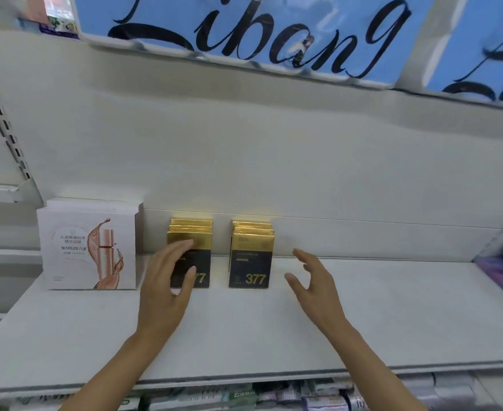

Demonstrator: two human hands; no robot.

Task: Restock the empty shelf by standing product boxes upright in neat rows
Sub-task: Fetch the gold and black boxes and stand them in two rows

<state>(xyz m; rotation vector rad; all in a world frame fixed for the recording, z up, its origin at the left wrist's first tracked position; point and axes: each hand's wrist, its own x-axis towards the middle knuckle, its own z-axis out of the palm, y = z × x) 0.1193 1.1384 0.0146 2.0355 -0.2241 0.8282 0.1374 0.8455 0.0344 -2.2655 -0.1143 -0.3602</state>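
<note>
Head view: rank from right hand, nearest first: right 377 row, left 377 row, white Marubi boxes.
1. right 377 row, just left of the right hand.
2. left 377 row, further left, behind the left hand.
3. white Marubi boxes, far left of the shelf.

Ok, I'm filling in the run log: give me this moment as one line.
left hand: open, at left gold-black boxes | right hand: open, empty | right gold-black boxes: upright | white boxes: upright
</note>
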